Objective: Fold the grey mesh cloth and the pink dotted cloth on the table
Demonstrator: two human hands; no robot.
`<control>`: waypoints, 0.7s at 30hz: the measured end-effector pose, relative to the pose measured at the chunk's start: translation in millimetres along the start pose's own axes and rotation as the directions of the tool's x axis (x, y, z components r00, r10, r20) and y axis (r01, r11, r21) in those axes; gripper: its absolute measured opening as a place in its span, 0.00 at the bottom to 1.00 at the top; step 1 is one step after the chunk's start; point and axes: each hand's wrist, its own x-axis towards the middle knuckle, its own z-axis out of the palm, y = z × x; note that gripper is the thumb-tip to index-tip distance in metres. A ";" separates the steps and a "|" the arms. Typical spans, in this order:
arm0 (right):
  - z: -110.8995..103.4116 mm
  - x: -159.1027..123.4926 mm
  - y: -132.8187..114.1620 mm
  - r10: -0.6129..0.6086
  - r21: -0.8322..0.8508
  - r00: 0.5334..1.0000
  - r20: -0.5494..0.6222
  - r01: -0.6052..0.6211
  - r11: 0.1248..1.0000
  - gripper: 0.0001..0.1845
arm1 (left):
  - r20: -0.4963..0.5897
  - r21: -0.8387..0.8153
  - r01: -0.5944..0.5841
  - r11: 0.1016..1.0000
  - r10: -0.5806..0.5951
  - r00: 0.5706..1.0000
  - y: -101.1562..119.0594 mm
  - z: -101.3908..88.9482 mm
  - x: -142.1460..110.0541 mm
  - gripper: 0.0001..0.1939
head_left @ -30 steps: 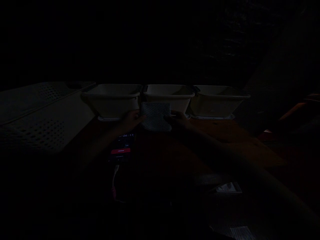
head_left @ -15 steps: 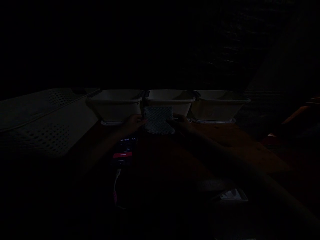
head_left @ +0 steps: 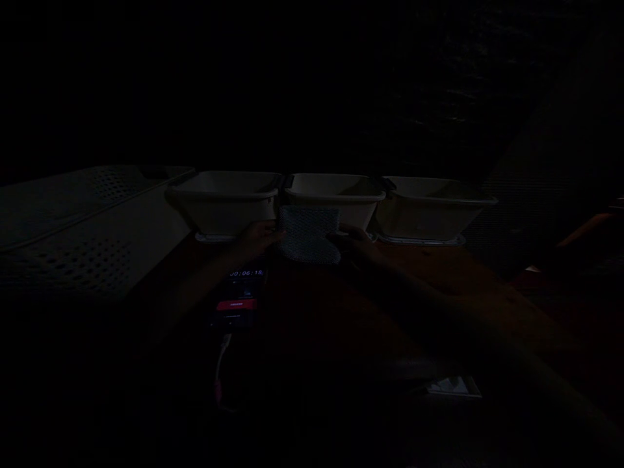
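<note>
Dim view of a brown wooden table (head_left: 439, 266). A grey-blue, textured, roughly rectangular cloth-like piece (head_left: 309, 235) stands nearly upright near the table's far edge, before the middle of three pale, rimmed plastic tubs (head_left: 358, 207). The left hand (head_left: 256, 237) and right hand (head_left: 359, 246) pinch its opposite side edges; whether its lower edge touches the wood cannot be told. Over the last second the two-handed grip and the piece's place have hardly changed, so it remains held up, not released. Left: white perforated basket (head_left: 151, 231); nearer, lit phone (head_left: 236, 304) with pale cable (head_left: 221, 354). Towards the near right corner: small whitish flat item (head_left: 453, 387).
</note>
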 end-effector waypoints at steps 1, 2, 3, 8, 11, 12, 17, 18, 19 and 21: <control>0.3 -0.2 0.5 -0.001 0.002 1.000 -0.005 0.001 1.000 0.10 | -0.004 -0.004 0.011 1.000 -0.011 1.000 0.6 0.0 -0.3 0.20; 0.0 0.2 0.8 -0.001 0.001 1.000 -0.008 0.001 1.000 0.10 | -0.008 -0.011 0.029 1.000 -0.030 1.000 1.2 0.0 -0.5 0.20; -0.8 1.2 1.0 -0.001 -0.001 1.000 -0.010 0.001 1.000 0.11 | -0.011 -0.019 0.044 0.999 -0.044 0.999 1.6 -0.1 -0.6 0.20; -11.8 13.5 1.0 0.001 -0.055 1.000 -0.018 -0.002 0.998 0.16 | -0.019 -0.101 0.068 0.993 -0.070 0.997 0.4 -1.5 1.5 0.26; -18.6 20.1 2.2 -0.003 -0.096 1.000 -0.002 0.003 0.995 0.18 | -0.008 -0.161 0.091 0.983 -0.093 0.996 -3.0 -3.4 3.9 0.29; -20.0 21.3 2.9 -0.008 -0.103 1.000 -0.002 0.008 0.995 0.18 | -0.004 -0.168 0.099 0.981 -0.101 0.995 -4.4 -4.1 4.7 0.30; -24.1 24.1 5.6 -0.029 -0.119 1.000 0.000 0.029 0.993 0.21 | -0.016 -0.164 0.111 0.980 -0.115 0.993 -8.8 -5.5 6.0 0.29; -25.0 24.7 6.1 -0.031 -0.116 0.999 0.010 0.032 0.993 0.21 | -0.008 -0.169 0.112 0.979 -0.115 0.993 -8.8 -5.2 5.7 0.29; -25.9 25.4 6.6 -0.033 -0.113 0.999 0.014 0.034 0.993 0.20 | 0.001 -0.174 0.111 0.978 -0.112 0.994 -8.7 -4.9 5.2 0.29; -28.1 26.8 7.9 -0.032 -0.108 0.999 0.010 0.033 0.994 0.18 | 0.016 -0.183 0.099 0.978 -0.098 0.995 -9.2 -4.5 4.2 0.27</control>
